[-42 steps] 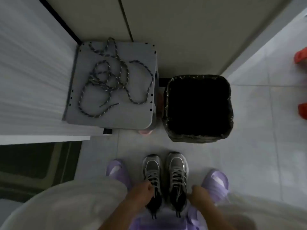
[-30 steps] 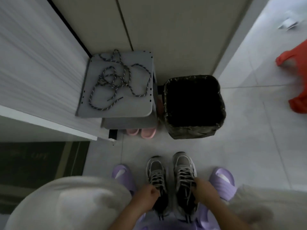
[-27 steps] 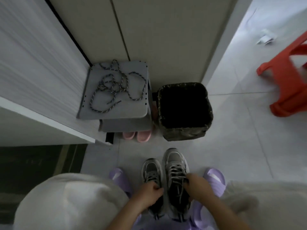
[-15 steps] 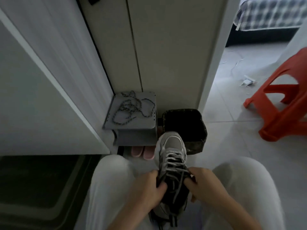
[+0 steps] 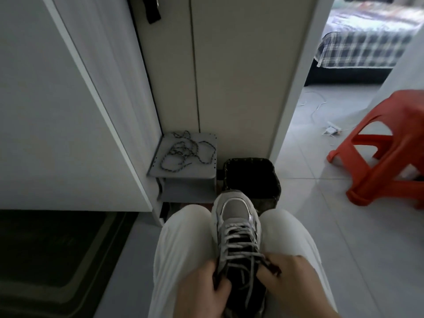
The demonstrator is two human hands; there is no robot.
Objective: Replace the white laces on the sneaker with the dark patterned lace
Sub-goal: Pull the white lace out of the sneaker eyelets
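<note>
The sneaker (image 5: 236, 216), low in the centre of the frame, had a matt grey cloth toe edged with glossy silvery trim. Its white laces (image 5: 237, 235) looked flat and woven. The dark patterned lace (image 5: 183, 152) was braided cord on a matt grey shelf (image 5: 183, 174). At right, the orange stool (image 5: 390, 143) was smooth, shiny plastic.

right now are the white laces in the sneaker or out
In: the white laces criss-cross the tongue of the sneaker, and the dark patterned lace lies loose on the grey shelf.
</note>
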